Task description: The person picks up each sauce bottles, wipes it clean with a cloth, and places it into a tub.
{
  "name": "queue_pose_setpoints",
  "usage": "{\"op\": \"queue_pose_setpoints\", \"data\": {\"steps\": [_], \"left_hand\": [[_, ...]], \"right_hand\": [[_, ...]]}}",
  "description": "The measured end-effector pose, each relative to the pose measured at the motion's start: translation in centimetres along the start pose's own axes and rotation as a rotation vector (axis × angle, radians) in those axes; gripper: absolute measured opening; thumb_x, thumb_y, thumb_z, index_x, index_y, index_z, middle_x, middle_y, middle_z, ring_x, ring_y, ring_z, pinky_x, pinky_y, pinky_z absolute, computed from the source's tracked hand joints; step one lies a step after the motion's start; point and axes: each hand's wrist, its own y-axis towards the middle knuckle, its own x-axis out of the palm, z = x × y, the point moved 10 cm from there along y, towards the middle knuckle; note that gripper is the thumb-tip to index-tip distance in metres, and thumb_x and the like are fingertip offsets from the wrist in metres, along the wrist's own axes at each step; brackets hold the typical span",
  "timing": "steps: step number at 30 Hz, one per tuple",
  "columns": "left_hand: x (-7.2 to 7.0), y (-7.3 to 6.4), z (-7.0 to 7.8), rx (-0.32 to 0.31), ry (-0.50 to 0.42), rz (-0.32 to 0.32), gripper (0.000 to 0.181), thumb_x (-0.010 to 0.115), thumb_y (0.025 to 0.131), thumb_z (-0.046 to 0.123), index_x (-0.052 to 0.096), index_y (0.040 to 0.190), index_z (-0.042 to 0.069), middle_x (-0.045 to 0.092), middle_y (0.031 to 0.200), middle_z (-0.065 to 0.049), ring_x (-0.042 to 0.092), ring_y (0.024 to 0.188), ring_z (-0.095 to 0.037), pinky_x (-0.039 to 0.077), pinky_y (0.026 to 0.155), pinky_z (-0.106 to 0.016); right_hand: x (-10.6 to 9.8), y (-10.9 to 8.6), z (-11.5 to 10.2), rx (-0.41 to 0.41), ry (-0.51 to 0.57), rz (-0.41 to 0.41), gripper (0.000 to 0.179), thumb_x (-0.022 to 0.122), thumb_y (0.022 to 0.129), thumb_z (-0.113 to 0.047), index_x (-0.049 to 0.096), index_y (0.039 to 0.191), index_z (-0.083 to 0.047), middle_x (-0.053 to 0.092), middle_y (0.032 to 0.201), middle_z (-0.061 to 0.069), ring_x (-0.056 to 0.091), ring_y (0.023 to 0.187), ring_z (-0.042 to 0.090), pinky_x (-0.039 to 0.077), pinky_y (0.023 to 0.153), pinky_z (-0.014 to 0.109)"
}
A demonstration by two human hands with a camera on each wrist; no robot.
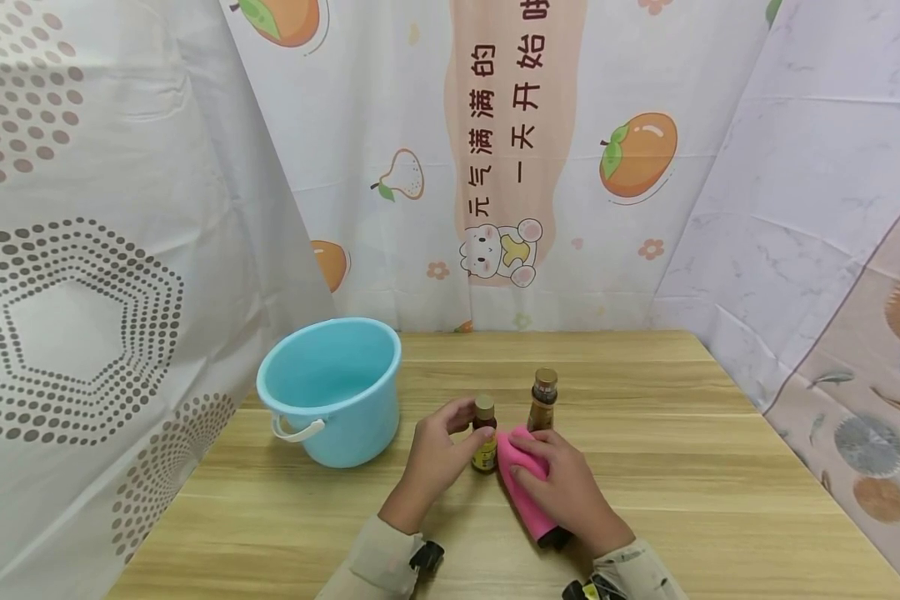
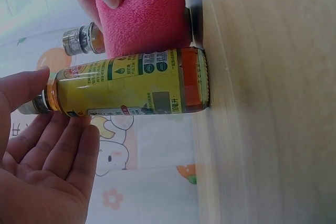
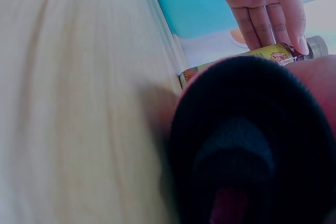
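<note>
A small glass bottle (image 1: 484, 454) with a yellow label and gold cap stands upright on the wooden table. My left hand (image 1: 438, 454) holds it near the neck, thumb on one side and fingers on the other. My right hand (image 1: 562, 487) grips a pink fleecy thing (image 2: 149, 17) with a dark rounded end (image 3: 247, 124); its exact kind is unclear. The pink thing is right beside the yellow-labelled bottle. Just behind it stands a second bottle (image 1: 543, 400) with a gold cap and brown contents, its lower part hidden.
A light blue bucket (image 1: 360, 425) with a white handle stands at the left of the table (image 1: 667, 433). Printed cloth (image 1: 390, 100) hangs behind the table and along both sides.
</note>
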Motion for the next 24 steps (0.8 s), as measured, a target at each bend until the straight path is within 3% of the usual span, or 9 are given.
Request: {"op": "queue_pose_setpoints", "data": {"steps": [12,18,24], "left_hand": [[-0.1,0.0,0.0,-0.006,0.015,0.007,0.046,0.081,0.091,0.03,0.068,0.133,0.017,0.074,0.123,0.002,0.071,0.116,-0.015,0.057,0.101,-0.04],[-0.1,0.0,-0.1,-0.02,-0.021,0.004,0.046,0.083,0.09,0.029,0.068,0.132,0.018,0.071,0.126,0.001,0.071,0.115,-0.017,0.058,0.1,-0.038],[0.1,-0.1,0.0,-0.021,-0.063,-0.012,0.045,0.083,0.09,0.025,0.068,0.132,0.018,0.069,0.127,0.0,0.071,0.116,-0.018,0.06,0.094,-0.03]], "right_hand": [[0.0,0.0,-0.1,-0.007,-0.007,0.0,0.044,0.084,0.086,-0.024,0.075,0.129,-0.02,0.067,0.126,0.0,0.064,0.108,0.016,0.055,0.084,0.035],[-0.6,-0.1,-0.6,-0.045,0.029,0.068,0.044,0.086,0.084,-0.021,0.076,0.126,-0.02,0.066,0.125,-0.002,0.062,0.097,0.011,0.054,0.075,0.026],[-1.4,-0.3,-1.5,-0.134,0.091,0.142,0.044,0.086,0.084,-0.017,0.075,0.126,-0.021,0.066,0.126,0.0,0.065,0.099,0.012,0.058,0.074,0.024]]}}
